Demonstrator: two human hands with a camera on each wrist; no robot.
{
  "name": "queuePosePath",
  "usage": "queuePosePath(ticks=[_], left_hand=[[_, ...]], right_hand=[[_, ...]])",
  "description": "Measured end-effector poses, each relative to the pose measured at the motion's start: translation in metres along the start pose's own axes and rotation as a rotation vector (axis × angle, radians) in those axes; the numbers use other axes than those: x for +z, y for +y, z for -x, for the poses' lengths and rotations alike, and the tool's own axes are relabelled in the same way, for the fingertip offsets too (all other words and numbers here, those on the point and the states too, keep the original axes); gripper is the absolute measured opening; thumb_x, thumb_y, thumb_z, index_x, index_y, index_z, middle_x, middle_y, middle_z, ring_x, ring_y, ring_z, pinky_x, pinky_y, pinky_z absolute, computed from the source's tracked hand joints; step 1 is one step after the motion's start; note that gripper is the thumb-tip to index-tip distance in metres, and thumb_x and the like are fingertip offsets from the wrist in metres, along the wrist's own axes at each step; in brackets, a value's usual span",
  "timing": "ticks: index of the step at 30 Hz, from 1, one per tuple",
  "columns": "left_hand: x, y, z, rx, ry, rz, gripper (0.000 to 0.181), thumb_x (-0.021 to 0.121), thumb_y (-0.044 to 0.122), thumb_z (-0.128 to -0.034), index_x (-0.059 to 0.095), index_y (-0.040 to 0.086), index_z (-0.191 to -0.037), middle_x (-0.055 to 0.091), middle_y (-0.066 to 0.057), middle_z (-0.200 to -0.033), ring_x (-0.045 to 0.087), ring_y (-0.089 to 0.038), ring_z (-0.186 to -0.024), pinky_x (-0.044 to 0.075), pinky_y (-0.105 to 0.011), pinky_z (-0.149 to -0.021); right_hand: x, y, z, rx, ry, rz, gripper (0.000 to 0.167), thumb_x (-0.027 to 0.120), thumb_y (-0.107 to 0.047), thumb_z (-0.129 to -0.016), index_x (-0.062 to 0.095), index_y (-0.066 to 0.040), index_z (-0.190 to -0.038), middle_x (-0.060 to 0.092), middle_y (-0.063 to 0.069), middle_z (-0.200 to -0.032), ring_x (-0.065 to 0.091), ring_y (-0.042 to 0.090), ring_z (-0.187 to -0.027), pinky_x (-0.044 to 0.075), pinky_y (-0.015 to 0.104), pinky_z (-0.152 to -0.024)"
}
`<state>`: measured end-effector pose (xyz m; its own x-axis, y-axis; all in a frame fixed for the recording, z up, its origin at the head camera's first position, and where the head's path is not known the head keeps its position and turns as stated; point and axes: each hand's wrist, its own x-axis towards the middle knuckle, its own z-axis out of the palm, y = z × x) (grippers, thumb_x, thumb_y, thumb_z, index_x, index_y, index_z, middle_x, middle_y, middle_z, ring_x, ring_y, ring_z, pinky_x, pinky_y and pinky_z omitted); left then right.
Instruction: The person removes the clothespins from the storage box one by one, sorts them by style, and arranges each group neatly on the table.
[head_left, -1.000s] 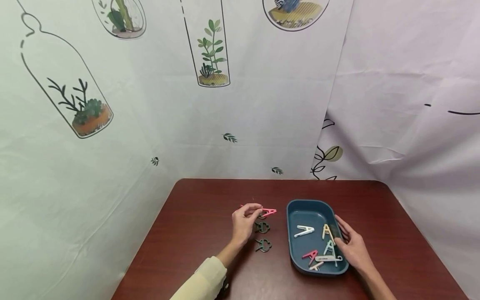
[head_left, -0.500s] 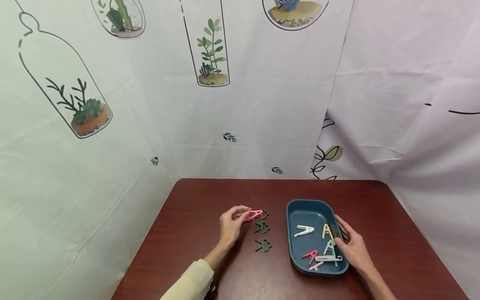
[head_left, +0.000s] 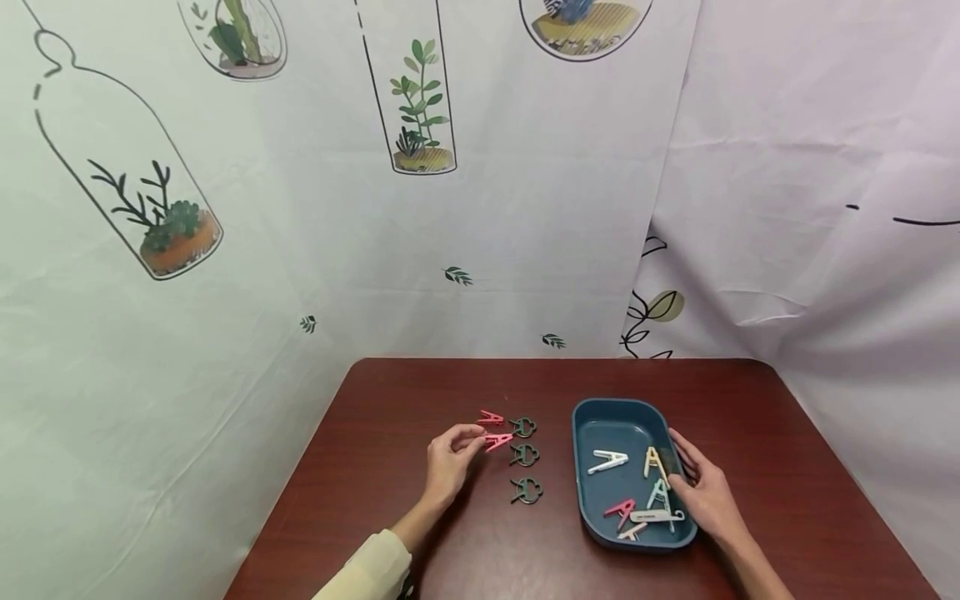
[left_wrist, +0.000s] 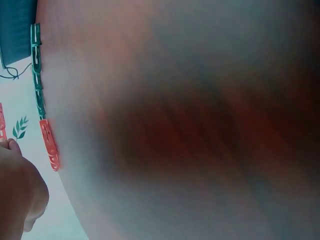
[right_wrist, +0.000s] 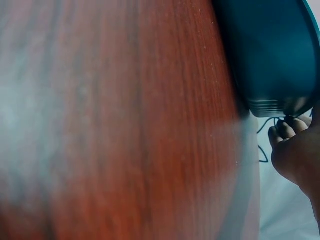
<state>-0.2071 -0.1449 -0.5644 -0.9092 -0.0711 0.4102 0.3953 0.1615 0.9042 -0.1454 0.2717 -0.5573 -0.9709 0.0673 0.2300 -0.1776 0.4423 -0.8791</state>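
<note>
In the head view, the left hand (head_left: 448, 467) pinches a pink clip (head_left: 498, 442) at its left end, just left of the dark green clips. Another pink clip (head_left: 491, 417) lies on the table behind it, beside the farthest green clip (head_left: 524, 427). Two more green clips, the middle one (head_left: 525, 455) and the nearest one (head_left: 527, 491), continue the column. The right hand (head_left: 708, 493) grips the right wall of a blue tray (head_left: 582, 492), thumb over its rim. Inside lie a white clip (head_left: 608, 461), a yellow clip (head_left: 653, 463), a pink clip (head_left: 621, 511) and others.
The dark red table (head_left: 420, 383) ends at a white curtain (head_left: 525, 233) printed with plants in jars. The tray stands right of the green column, with bare table between them. A light yellow sleeve (head_left: 375, 567) covers the left forearm.
The left hand has moved left and a little nearer with its pink clip. Another pink clip now shows fully on the table behind it. The right hand and the tray have stayed in place.
</note>
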Motion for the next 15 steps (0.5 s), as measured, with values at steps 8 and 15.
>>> queuePosePath(ticks=[8, 15], left_hand=[[-0.009, -0.001, 0.003, -0.055, -0.018, -0.024, 0.011, 0.083, 0.000, -0.0898, 0.081, 0.006, -0.099, 0.080, -0.011, -0.097, 0.079, -0.029, -0.090, 0.058, -0.018, -0.073], [-0.014, -0.004, 0.006, -0.069, -0.051, -0.076, 0.013, 0.083, -0.001, -0.0894, 0.081, 0.009, -0.097, 0.080, -0.008, -0.097, 0.079, -0.028, -0.090, 0.057, -0.017, -0.071]], right_hand=[[0.000, 0.001, 0.002, -0.034, 0.004, 0.004, 0.070, 0.061, 0.014, -0.092, 0.042, 0.003, -0.159, 0.047, 0.031, -0.156, 0.047, -0.016, -0.121, 0.040, 0.002, -0.089], [-0.001, 0.000, 0.002, -0.026, 0.002, 0.009, 0.070, 0.061, 0.014, -0.092, 0.042, 0.003, -0.159, 0.047, 0.031, -0.156, 0.047, -0.015, -0.122, 0.040, 0.001, -0.089]])
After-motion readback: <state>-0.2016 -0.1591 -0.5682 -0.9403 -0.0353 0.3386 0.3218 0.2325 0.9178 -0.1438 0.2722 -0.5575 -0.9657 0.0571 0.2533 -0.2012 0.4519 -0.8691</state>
